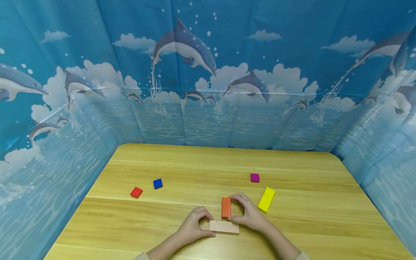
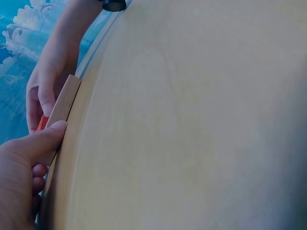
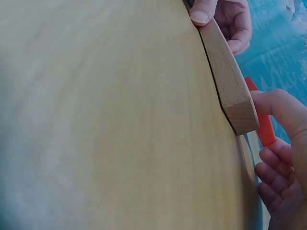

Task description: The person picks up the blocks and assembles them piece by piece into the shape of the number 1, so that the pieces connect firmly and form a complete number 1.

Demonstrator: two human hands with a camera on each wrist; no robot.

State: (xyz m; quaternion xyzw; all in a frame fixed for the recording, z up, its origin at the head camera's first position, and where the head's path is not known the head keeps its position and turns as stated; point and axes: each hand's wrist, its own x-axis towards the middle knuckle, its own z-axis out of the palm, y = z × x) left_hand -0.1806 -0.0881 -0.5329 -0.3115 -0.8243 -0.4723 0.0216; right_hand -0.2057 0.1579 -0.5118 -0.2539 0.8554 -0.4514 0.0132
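Near the front of the table lies a plain wooden block (image 1: 224, 227), its long side running left to right. My left hand (image 1: 192, 226) pinches its left end, thumb (image 2: 48, 136) on the near side and fingers at the far side. Just behind the wooden block, an orange block (image 1: 226, 207) points away from me, its near end right at the plain block's far edge. My right hand (image 1: 250, 215) holds the orange block from the right, with the thumb at its near end and fingertips at its far end. The right wrist view shows both the wooden block (image 3: 231, 81) and the orange block (image 3: 265, 128).
A yellow block (image 1: 266, 199) lies to the right of my right hand, with a small magenta block (image 1: 255, 177) farther back. On the left are a small blue block (image 1: 157, 183) and a red one (image 1: 136, 192). A dolphin-printed curtain (image 1: 208, 119) surrounds the wooden table (image 1: 107, 224).
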